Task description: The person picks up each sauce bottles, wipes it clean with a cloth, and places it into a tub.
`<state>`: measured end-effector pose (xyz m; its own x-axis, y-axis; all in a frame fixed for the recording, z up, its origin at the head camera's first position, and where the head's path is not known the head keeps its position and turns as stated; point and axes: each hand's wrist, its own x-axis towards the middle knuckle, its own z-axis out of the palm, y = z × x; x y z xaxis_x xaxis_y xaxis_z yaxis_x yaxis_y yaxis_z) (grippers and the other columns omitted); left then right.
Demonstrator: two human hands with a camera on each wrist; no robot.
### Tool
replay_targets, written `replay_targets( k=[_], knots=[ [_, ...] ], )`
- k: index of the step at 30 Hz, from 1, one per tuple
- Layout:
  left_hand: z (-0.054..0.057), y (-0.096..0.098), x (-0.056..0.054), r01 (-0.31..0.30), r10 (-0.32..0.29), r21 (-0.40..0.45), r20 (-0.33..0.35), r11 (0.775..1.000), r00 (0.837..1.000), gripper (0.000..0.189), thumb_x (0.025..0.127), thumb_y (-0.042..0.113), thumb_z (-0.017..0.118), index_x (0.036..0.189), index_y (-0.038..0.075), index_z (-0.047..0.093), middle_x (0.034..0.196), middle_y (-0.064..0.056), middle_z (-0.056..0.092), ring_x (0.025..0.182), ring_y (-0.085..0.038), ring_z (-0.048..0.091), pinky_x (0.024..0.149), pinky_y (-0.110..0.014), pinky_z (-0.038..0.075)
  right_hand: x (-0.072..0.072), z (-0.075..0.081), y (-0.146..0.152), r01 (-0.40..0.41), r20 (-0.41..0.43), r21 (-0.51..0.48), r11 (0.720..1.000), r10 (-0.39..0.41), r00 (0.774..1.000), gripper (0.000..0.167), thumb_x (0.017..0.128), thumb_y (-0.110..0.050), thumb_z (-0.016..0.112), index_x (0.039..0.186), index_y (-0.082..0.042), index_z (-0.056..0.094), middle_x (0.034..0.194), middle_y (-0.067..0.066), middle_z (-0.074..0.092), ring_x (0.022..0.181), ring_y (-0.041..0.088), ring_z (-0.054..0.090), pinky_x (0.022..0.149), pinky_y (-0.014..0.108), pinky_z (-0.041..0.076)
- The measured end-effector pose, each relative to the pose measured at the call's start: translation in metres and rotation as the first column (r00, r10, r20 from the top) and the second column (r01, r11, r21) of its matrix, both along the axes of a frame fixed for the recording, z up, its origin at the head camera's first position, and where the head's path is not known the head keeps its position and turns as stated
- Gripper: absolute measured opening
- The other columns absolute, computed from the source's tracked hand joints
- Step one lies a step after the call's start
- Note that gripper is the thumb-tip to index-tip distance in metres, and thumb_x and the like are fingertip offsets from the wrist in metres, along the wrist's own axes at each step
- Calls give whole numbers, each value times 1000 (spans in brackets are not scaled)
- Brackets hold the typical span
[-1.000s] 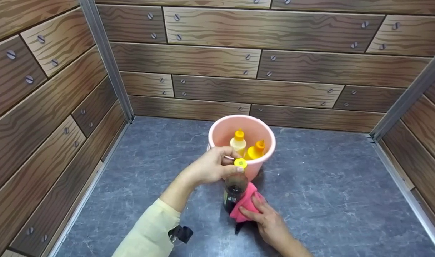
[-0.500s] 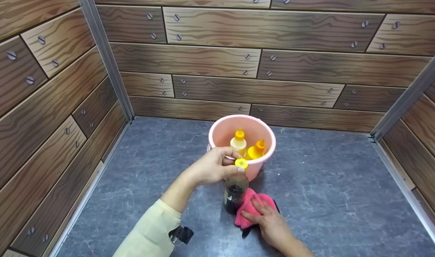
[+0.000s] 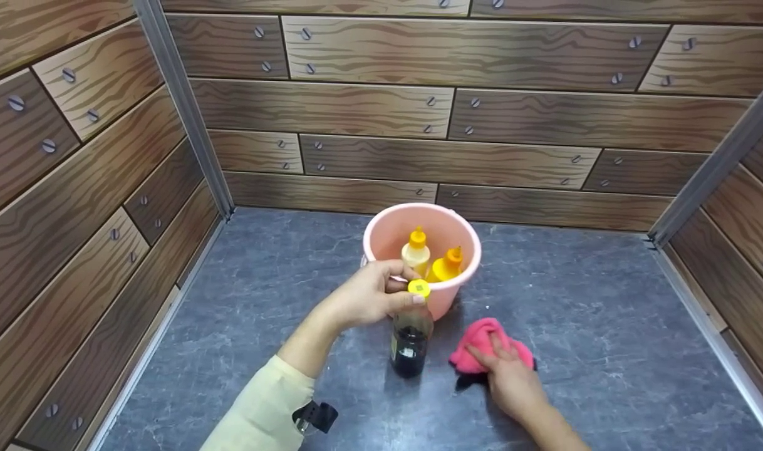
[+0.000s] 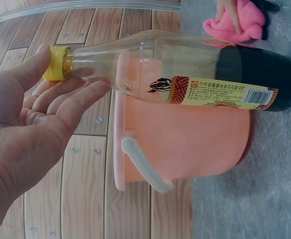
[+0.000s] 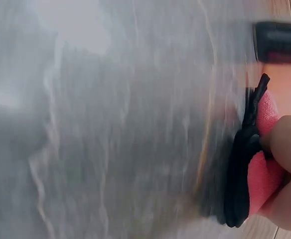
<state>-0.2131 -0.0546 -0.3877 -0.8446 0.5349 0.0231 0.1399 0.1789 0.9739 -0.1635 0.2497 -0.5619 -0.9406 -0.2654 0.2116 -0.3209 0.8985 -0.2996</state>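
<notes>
An upright glass bottle (image 3: 410,351) with dark liquid in its lower part stands in front of the bucket. My left hand (image 3: 368,295) pinches its yellow cap (image 3: 419,288) between thumb and fingers. In the left wrist view the bottle's label (image 4: 225,92) faces the camera. To the right of the bottle, apart from it, my right hand (image 3: 514,383) holds a bunched pink cloth (image 3: 483,328) low over the grey surface. The right wrist view shows the cloth's black edging (image 5: 237,181) below the fingers; that view is partly blurred.
Right behind the bottle is a pink bucket (image 3: 444,300) with a pale handle (image 4: 144,165). Inside it are a cream squeeze bottle (image 3: 416,254) and a yellow squeeze bottle (image 3: 444,270). Wood-patterned walls (image 3: 369,113) enclose the grey surface (image 3: 582,300).
My right hand has moved the pink cloth away from the bottle's side, to the right and slightly back. The left hand keeps its pinch on the cap, almost unmoved.
</notes>
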Motion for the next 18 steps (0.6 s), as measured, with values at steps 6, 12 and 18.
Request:
replay_targets(
  k=[6,12,18],
  knots=[
    [-1,0,3,-24,24,6,-29,1000,999,21,100,6,74,118,-2,66,115,-14,76,116,-24,72,91,-33,61,-10,1,18,43,22,-16,999,-43,999,49,95,-4,72,143,-13,68,155,39,40,125,69,51,100,72,48],
    [-4,2,8,-38,39,11,-86,999,996,22,102,6,72,121,-3,66,120,-16,74,119,-26,71,95,-34,60,-16,-2,25,110,152,4,994,-109,982,59,100,-39,74,154,-19,57,162,40,29,137,73,33,99,82,41],
    [-8,4,12,-52,56,34,-111,998,992,26,99,4,74,123,-3,65,123,-16,73,121,-27,70,96,-33,59,-19,-5,33,148,193,2,989,-145,970,59,106,-46,63,158,-20,52,164,39,21,139,77,21,100,85,36]
  ],
)
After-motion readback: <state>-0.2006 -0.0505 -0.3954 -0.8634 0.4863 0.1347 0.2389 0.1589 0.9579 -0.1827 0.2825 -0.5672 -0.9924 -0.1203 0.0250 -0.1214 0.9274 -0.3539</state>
